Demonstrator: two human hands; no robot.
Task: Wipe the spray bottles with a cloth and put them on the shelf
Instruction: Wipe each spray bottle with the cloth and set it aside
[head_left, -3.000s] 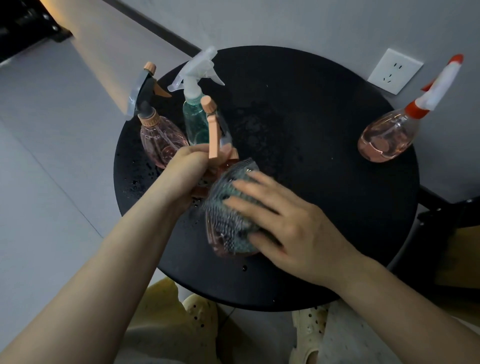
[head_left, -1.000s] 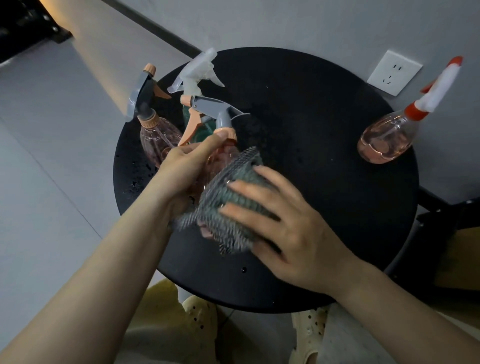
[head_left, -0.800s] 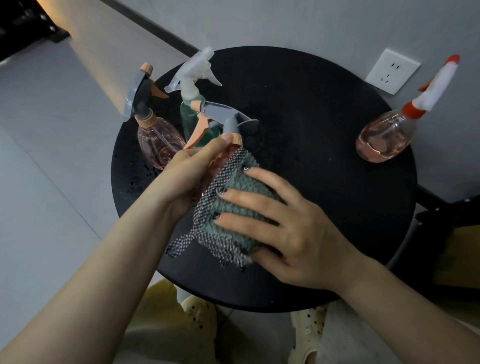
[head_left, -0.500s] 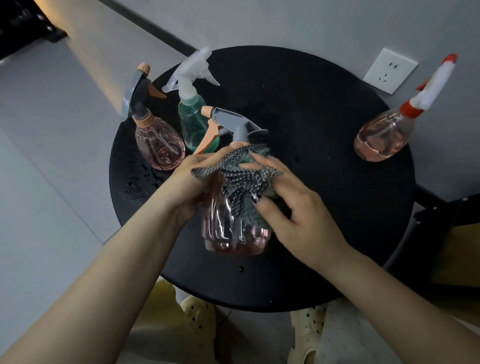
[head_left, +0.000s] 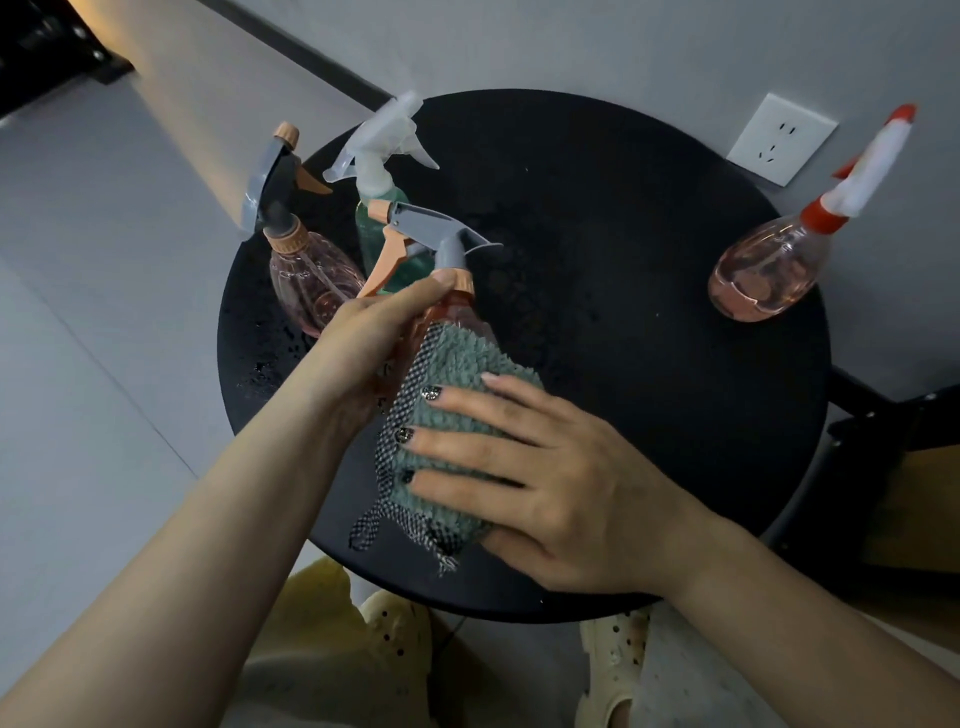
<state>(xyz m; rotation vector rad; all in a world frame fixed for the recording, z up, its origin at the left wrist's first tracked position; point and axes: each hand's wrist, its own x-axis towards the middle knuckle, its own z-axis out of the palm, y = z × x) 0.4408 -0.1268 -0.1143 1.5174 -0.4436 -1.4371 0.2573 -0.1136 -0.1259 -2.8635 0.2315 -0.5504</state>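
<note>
Right hand (head_left: 545, 483) flat on cloth (head_left: 447, 395)

A nubby grey-green chenille cloth with a checked woven edge (head_left: 451, 395) covers a glossy clear pink plastic spray bottle with a smooth grey-and-orange plastic trigger head (head_left: 451, 306) over the matt black round tabletop (head_left: 623, 338), speckled with shiny droplets.

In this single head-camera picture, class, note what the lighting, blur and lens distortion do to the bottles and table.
Head view: dim and grainy; warm light falls on the wall top left; the wide lens makes the standing bottles lean outward, most of all the red-topped bottle; the black table swallows shadow detail; the cloth stays fairly sharp.
</note>
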